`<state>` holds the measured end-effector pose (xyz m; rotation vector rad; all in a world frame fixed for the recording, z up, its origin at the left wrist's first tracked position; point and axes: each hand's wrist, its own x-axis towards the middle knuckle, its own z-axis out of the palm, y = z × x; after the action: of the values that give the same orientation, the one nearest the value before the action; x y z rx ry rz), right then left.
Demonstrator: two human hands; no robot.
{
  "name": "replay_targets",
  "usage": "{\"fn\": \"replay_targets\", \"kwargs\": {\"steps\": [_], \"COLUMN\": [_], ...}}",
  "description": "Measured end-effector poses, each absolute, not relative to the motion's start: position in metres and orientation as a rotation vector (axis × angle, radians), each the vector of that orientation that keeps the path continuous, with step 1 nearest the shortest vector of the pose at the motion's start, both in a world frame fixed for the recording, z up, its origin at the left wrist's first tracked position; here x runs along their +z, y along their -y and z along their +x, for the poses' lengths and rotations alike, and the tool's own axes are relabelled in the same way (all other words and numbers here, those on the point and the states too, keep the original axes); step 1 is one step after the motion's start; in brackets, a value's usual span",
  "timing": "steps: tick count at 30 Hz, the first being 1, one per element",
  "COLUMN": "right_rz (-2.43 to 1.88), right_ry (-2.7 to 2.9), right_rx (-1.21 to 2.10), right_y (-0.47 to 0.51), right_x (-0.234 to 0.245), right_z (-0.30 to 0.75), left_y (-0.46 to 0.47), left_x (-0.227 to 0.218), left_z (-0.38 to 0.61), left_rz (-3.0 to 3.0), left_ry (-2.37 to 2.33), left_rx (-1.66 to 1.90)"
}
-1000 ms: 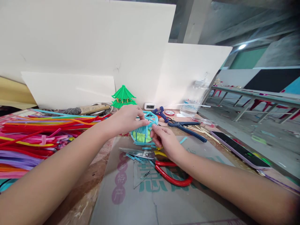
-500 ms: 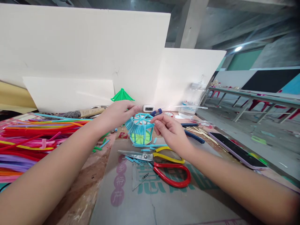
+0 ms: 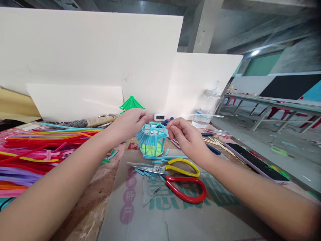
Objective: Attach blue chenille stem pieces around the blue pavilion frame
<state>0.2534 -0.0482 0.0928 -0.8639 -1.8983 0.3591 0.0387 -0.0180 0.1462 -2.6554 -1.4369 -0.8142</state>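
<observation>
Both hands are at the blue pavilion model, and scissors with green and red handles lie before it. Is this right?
No: the head view shows the scissors have yellow and red handles, not green and red. The rest is right.

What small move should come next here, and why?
Probably bring the pinched right hand onto the roof of the pavilion. The left hand is at the roof's fringed left edge, while the right side shows bare spokes and the right hand hovers just beside it.
</observation>
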Motion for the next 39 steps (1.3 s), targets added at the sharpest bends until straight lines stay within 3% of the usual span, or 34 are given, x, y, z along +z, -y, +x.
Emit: {"fn": "replay_targets", "kwargs": {"steps": [12, 18, 25, 32, 39], "right_rz": [-0.924, -0.890, -0.863, -1.050, -0.956], "right_ry": [1.914, 1.947, 1.968, 1.886, 1.625], "right_rx": [0.391, 0.418, 0.317, 0.711, 1.169], "right_y": [0.049, 0.048, 0.051, 0.040, 0.039], "right_x": [0.092, 0.095, 0.063, 0.042, 0.050], "right_z": [0.250, 0.250, 0.245, 0.239, 0.233], "left_y": [0.040, 0.042, 0.028, 0.012, 0.004], "left_x": [0.143, 0.145, 0.155, 0.138, 0.125], "left_z": [0.057, 0.056, 0.035, 0.034, 0.042], "left_rz": [-2.991, -2.867, -2.726, -2.864, -2.883], "left_ry": [1.174, 0.903, 1.351, 1.267, 1.140], "left_rx": [-1.087, -0.969, -0.906, -0.612, -0.658]}}
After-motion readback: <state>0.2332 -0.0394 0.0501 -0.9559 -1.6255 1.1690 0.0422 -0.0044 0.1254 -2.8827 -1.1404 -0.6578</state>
